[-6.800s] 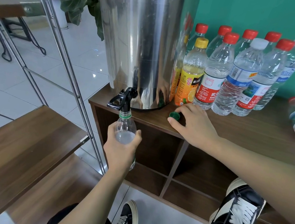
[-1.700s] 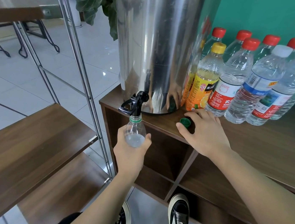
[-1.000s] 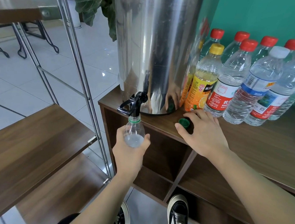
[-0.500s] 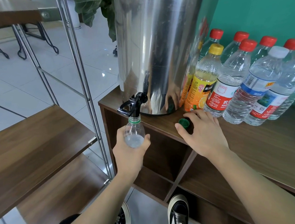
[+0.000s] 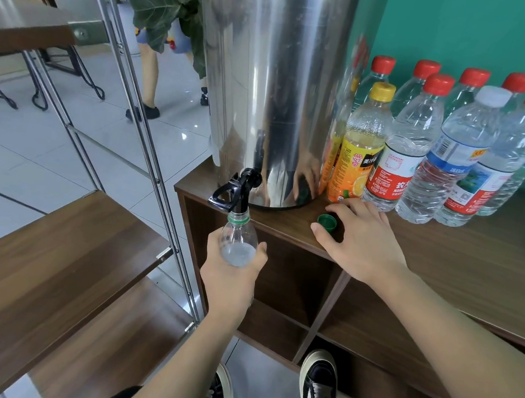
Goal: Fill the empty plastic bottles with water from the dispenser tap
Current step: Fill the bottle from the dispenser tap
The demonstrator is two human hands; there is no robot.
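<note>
A tall steel dispenser (image 5: 269, 77) stands on the left end of a wooden cabinet top (image 5: 464, 266). Its black tap (image 5: 239, 189) juts over the cabinet's edge. My left hand (image 5: 231, 277) grips a clear bottle (image 5: 237, 240) with a green neck ring, its mouth held right under the tap and water showing up to its shoulder. My right hand (image 5: 361, 240) rests on the cabinet top, thumb and fingers around a green cap (image 5: 327, 221) lying there.
Several capped bottles stand in rows right of the dispenser, among them a yellow-capped orange one (image 5: 359, 151). A metal-framed wooden shelf (image 5: 49, 255) is on the left. A person's legs (image 5: 148, 79) show by a plant on the tiled floor.
Both hands and the bottle have stayed where they were under the tap. A person's legs have come into view on the floor behind the dispenser.
</note>
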